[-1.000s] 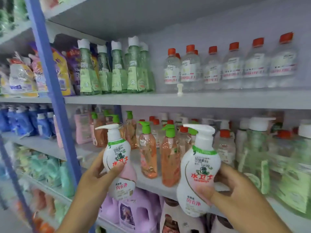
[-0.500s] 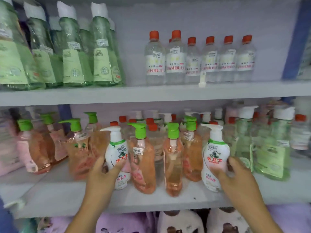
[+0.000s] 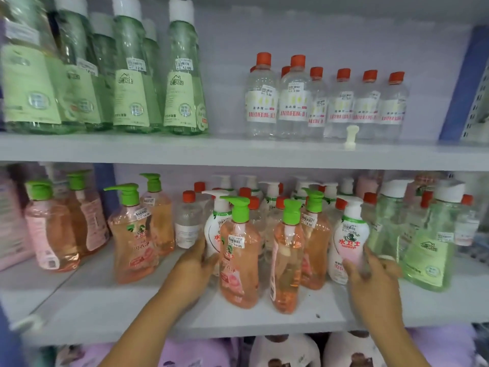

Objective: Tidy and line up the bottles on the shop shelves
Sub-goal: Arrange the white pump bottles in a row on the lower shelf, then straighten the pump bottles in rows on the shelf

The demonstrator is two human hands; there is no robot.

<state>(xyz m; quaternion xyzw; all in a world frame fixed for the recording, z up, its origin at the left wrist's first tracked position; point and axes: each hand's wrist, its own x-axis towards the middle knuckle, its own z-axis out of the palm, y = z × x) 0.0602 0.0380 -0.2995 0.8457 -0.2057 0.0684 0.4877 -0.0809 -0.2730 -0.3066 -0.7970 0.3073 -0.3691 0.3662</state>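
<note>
My left hand (image 3: pixel 194 271) grips a white pump bottle (image 3: pixel 215 229) that stands on the middle shelf (image 3: pixel 111 308), half hidden behind an orange pump bottle (image 3: pixel 239 256) with a green pump. My right hand (image 3: pixel 370 276) grips a second white pump bottle (image 3: pixel 349 239) with red characters and a pink lower label, standing further right on the same shelf. Between them stand two more orange pump bottles (image 3: pixel 287 258). Small red-capped clear bottles (image 3: pixel 189 221) crowd the back.
More orange pump bottles (image 3: pixel 133 234) stand to the left. Big green bottles with white caps (image 3: pixel 428 247) sit right of my right hand. The top shelf (image 3: pixel 238 152) carries tall green bottles (image 3: pixel 182 83) and red-capped clear bottles (image 3: pixel 293 102). Purple jugs (image 3: pixel 195 353) fill the shelf below.
Both hands have pushed the white pump bottles deeper onto the middle shelf. The left one now stands behind the front orange bottle. The view has moved closer.
</note>
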